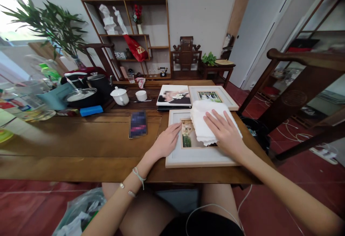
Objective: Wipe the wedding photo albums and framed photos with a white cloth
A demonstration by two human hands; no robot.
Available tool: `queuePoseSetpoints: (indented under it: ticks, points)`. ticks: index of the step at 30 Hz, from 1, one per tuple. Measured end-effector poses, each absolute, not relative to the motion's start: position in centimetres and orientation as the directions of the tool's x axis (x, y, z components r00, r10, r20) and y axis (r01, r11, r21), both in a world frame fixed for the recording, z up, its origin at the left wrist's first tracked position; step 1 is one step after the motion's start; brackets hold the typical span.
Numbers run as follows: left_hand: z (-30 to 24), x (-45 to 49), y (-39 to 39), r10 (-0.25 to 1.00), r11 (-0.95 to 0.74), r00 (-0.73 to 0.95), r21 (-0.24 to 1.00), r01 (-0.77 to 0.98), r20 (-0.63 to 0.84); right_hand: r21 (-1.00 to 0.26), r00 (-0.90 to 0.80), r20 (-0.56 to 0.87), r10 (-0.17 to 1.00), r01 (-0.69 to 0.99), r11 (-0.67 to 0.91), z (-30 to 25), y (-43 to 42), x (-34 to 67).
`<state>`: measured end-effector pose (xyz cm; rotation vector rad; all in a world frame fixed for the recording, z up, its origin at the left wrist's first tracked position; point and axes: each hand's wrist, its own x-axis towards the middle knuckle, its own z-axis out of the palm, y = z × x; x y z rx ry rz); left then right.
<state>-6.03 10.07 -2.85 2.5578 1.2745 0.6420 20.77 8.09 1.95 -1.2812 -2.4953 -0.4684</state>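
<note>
Black clothing (201,226) is lying closest to the lens in the head view, and a thin white cable (215,204) is looping across it. From my distant seat I am taking the near picture frame (199,156) as my landmark; it is lying flat on the brown table (105,140). My left hand (167,140) is resting on the frame's left border, open and flat with its fingers close together. My right hand (225,132) is lying open, palm down with fingers apart, pressing on a white cloth (198,118), which is covering the upper right part of the frame. I am making out mainly the left part of the photo (186,141) inside the frame, since cloth and hand are hiding much of the rest.

Just beyond the frame, a photo board (172,101) and a second picture frame (231,102) are lying side by side. Left of the frame, a dark flat thing (138,124) is lying, its face blurred. Farther left, a small white cup (141,96), a lidded white cup (120,96) and a black kettle (98,84) are standing. Right of the frame, a wooden chair (292,96) is standing.
</note>
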Motion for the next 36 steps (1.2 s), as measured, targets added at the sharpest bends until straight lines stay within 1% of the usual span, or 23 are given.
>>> queuePoseSetpoints:
  ticks: [2,4,7,9,11,15,17,19,23,26,32,36]
  points:
    - [-3.0,-6.1,10.1,0.792,-0.610,0.531,0.372,0.700,0.300,0.201,-0.537,0.394,0.745,0.842,0.501,1.9,7.9,20.9]
    - [-3.0,-6.1,10.1,0.791,-0.611,0.530,0.374,0.698,0.305,0.223,-0.511,0.316,0.800,0.859,0.461,1.4,7.9,20.8]
    - [-2.9,-6.0,10.1,0.798,-0.603,0.535,0.371,0.706,0.278,0.214,-0.435,0.177,0.883,0.893,0.397,0.6,8.0,19.8]
    - [-2.7,-5.9,10.0,0.803,-0.595,0.537,0.366,0.715,0.257,0.185,-0.391,0.125,0.912,0.912,0.365,0.6,7.6,18.5]
    - [-2.4,-5.9,9.9,0.808,-0.589,0.534,0.364,0.721,0.250,0.137,-0.388,0.075,0.919,0.917,0.376,1.0,6.7,17.0]
    - [-2.3,-6.0,9.9,0.775,-0.632,0.567,0.374,0.679,0.279,0.011,-0.504,-0.025,0.863,0.863,0.505,2.5,3.6,14.5]
    - [-2.5,-6.2,10.0,0.748,-0.663,0.590,0.380,0.645,0.303,-0.031,-0.576,-0.037,0.817,0.818,0.575,3.1,1.8,14.0]
    - [-2.9,-6.3,10.2,0.746,-0.665,0.587,0.384,0.641,0.314,-0.046,-0.639,-0.042,0.768,0.769,0.638,3.4,0.0,13.9]
    - [-3.3,-6.3,10.4,0.770,-0.638,0.557,0.381,0.669,0.311,0.004,-0.698,-0.039,0.715,0.716,0.698,3.3,-2.1,14.2]
    - [-3.3,-6.3,10.3,0.765,-0.643,0.558,0.388,0.660,0.321,0.026,-0.689,0.004,0.725,0.725,0.688,2.9,-2.1,14.4]
    - [-2.7,-6.1,10.0,0.765,-0.643,0.570,0.399,0.653,0.300,-0.046,-0.661,0.012,0.750,0.749,0.661,1.8,2.1,15.2]
    - [-2.6,-5.9,10.0,0.778,-0.628,0.548,0.373,0.683,0.306,0.011,-0.580,0.047,0.813,0.814,0.581,0.9,6.5,16.2]
